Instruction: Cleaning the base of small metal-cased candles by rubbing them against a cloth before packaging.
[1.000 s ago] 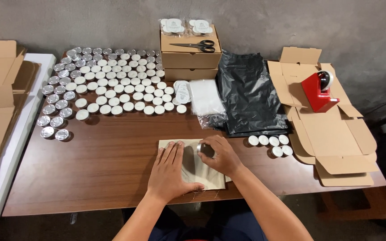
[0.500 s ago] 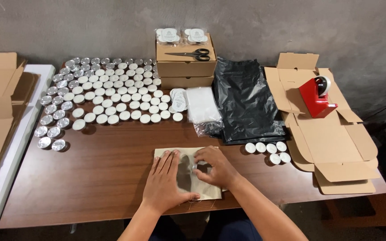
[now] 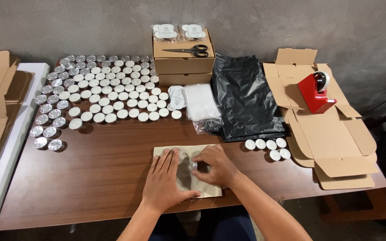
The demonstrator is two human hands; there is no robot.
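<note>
While the left hand [image 3: 164,180] is lying spread flat on the tan pouch [image 3: 188,172] at the surface's [image 3: 90,174] near edge, the right hand [image 3: 215,166] is seemingly pinching its clear window, best smoothed slowly.

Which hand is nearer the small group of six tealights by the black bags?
Right. The right hand lies on the kraft pouch, just left of the tealights; the left hand lies farther left.

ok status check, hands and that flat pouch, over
Left hand flat on tan paper pouch with clear window. Right hand pressing its right side. White tealight candles nearby, nothing in the way.
</note>
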